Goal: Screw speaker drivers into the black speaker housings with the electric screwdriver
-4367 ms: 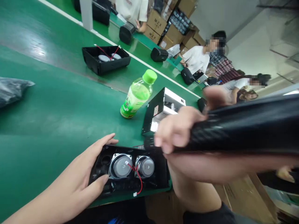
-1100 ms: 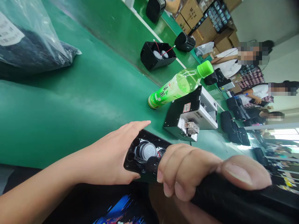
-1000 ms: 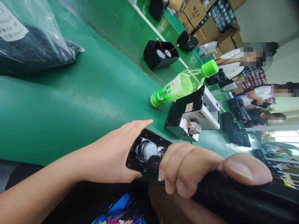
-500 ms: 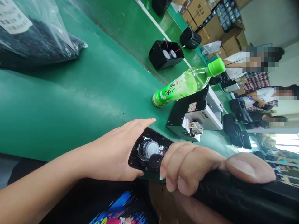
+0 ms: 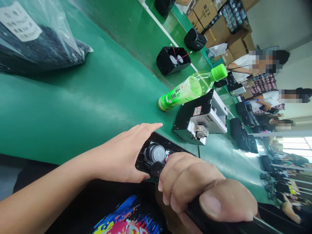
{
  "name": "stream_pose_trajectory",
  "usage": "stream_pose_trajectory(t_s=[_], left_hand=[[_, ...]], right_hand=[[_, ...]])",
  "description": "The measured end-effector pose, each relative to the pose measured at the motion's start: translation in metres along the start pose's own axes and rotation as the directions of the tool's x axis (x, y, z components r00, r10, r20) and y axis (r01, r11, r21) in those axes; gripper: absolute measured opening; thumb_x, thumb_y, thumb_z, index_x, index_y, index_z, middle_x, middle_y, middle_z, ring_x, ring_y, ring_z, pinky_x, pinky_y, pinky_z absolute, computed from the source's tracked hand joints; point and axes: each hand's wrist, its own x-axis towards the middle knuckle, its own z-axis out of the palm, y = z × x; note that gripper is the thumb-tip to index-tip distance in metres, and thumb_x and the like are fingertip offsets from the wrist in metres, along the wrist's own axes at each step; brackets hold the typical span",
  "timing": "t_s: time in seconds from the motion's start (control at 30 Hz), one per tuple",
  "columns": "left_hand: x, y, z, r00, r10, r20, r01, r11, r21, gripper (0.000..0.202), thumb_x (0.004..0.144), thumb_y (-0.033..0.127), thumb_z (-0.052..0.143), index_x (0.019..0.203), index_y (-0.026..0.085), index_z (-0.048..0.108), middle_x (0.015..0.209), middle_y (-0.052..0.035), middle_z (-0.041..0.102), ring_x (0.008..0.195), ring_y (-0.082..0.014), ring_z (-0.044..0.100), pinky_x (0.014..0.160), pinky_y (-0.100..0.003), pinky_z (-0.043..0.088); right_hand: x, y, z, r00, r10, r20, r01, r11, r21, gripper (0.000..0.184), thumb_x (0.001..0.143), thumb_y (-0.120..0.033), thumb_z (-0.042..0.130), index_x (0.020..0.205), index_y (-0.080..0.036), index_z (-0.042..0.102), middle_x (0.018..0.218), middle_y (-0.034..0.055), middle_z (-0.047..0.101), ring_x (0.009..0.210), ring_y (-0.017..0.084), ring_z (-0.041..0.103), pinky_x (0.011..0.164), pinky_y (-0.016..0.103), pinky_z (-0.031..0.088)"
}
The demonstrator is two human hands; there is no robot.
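Note:
My left hand (image 5: 122, 156) is closed round the near end of a black speaker panel (image 5: 168, 140), thumb on one edge and fingers on the other. Inside the panel sits a round silver-grey speaker driver (image 5: 157, 152), with a second one partly covered by my right hand. My right hand (image 5: 195, 182) is wrapped round a black electric screwdriver (image 5: 157, 168), whose nose points down at the panel's lower edge. The screwdriver's tip and the spot it meets are hidden.
Beyond the panel stand a black and silver machine (image 5: 201, 120) and a green tea bottle (image 5: 185, 89). An open black speaker box (image 5: 173, 60) with red wires lies farther off. A plastic bag of dark parts (image 5: 56, 48) rests on the green table (image 5: 97, 104). Several people work behind.
My right hand and the screwdriver have shifted left, and the thumb now lies lower on the handle. My left hand keeps its hold on the panel. The view has turned slightly.

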Motion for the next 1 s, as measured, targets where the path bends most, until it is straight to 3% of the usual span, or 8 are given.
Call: stream_pose_trajectory(t_s=[0.17, 0.3, 0.37, 0.53, 0.67, 0.77, 0.87, 1.0], left_hand=[[0.0, 0.003, 0.001, 1.0, -0.001, -0.005, 0.001, 1.0, -0.021, 0.145, 0.076, 0.037, 0.112, 0.2, 0.029, 0.036, 0.204, -0.0202, 0.053, 0.187, -0.0489, 0.057, 0.157, -0.067, 0.052], [0.0, 0.003, 0.0, 1.0, -0.001, -0.007, 0.0, 1.0, -0.032, 0.141, 0.079, 0.043, 0.11, 0.199, 0.03, 0.038, 0.203, -0.0205, 0.055, 0.185, -0.0509, 0.059, 0.156, -0.069, 0.052], [0.0, 0.003, -0.001, 1.0, -0.002, 0.0, 0.002, 1.0, -0.03, 0.142, 0.079, 0.046, 0.11, 0.2, 0.03, 0.037, 0.203, -0.0211, 0.054, 0.185, -0.0516, 0.059, 0.156, -0.071, 0.052], [-0.001, 0.001, -0.002, 1.0, -0.012, 0.004, 0.012, 1.0, -0.019, 0.145, 0.08, 0.046, 0.112, 0.202, 0.03, 0.035, 0.206, -0.0209, 0.051, 0.189, -0.0518, 0.056, 0.159, -0.07, 0.049], [-0.003, -0.005, -0.001, 1.0, 0.022, -0.007, -0.022, 1.0, -0.004, 0.149, 0.081, 0.051, 0.115, 0.204, 0.03, 0.033, 0.207, -0.0238, 0.049, 0.19, -0.0529, 0.054, 0.158, -0.071, 0.05], [-0.007, -0.013, 0.0, 1.0, 0.021, -0.023, -0.021, 1.0, -0.003, 0.149, 0.082, 0.051, 0.114, 0.205, 0.033, 0.032, 0.205, -0.0223, 0.052, 0.188, -0.0505, 0.058, 0.157, -0.069, 0.052], [-0.011, -0.022, -0.002, 1.0, -0.005, -0.02, 0.006, 0.999, 0.038, 0.153, 0.086, 0.048, 0.113, 0.208, 0.038, 0.023, 0.209, -0.0211, 0.046, 0.191, -0.0496, 0.055, 0.156, -0.07, 0.053], [-0.019, -0.035, -0.012, 1.0, -0.026, -0.006, 0.026, 0.977, 0.21, 0.168, 0.084, 0.06, 0.117, 0.21, 0.049, 0.007, 0.215, -0.0179, 0.036, 0.193, -0.0547, 0.05, 0.153, -0.074, 0.057]], right_hand=[[0.005, 0.009, -0.004, 0.976, -0.146, 0.16, 0.129, 0.985, 0.115, 0.036, 0.138, -0.028, 0.054, 0.165, -0.031, 0.077, 0.093, -0.0017, 0.086, 0.076, 0.019, 0.091, 0.091, 0.032, 0.084], [-0.001, 0.001, 0.019, 0.99, -0.033, -0.134, 0.035, 0.999, 0.014, 0.028, 0.138, -0.035, 0.055, 0.146, -0.035, 0.083, 0.082, -0.0054, 0.081, 0.065, 0.017, 0.084, 0.079, 0.031, 0.081], [0.0, -0.002, 0.022, 0.983, -0.011, -0.182, 0.008, 1.0, -0.015, 0.021, 0.137, -0.035, 0.061, 0.137, -0.034, 0.082, 0.081, -0.0061, 0.081, 0.063, 0.016, 0.083, 0.079, 0.031, 0.081], [0.006, 0.006, 0.01, 0.994, -0.076, 0.08, 0.072, 0.996, 0.054, 0.033, 0.139, -0.036, 0.057, 0.118, -0.03, 0.083, 0.084, -0.005, 0.086, 0.067, 0.016, 0.089, 0.08, 0.029, 0.081], [-0.003, 0.018, 0.03, 0.955, 0.022, -0.294, 0.008, 0.995, 0.101, 0.028, 0.136, -0.043, 0.066, 0.141, -0.041, 0.093, 0.085, -0.003, 0.088, 0.073, 0.021, 0.09, 0.076, 0.036, 0.081], [0.001, 0.021, 0.043, 0.882, 0.097, -0.461, 0.025, 0.968, 0.251, 0.043, 0.121, -0.076, 0.084, 0.14, -0.04, 0.097, 0.084, -0.0008, 0.088, 0.066, 0.022, 0.086, 0.067, 0.037, 0.076], [0.017, 0.006, 0.019, 0.84, 0.167, -0.517, 0.079, 0.904, 0.42, 0.078, 0.103, -0.102, 0.085, 0.141, -0.035, 0.097, 0.08, -0.0029, 0.086, 0.056, 0.02, 0.077, 0.059, 0.034, 0.07], [0.015, -0.031, -0.06, 0.754, 0.096, -0.65, 0.191, 0.915, 0.356, 0.047, 0.111, -0.077, 0.098, 0.131, -0.034, 0.097, 0.075, -0.0076, 0.076, 0.056, 0.016, 0.073, 0.057, 0.031, 0.067]])
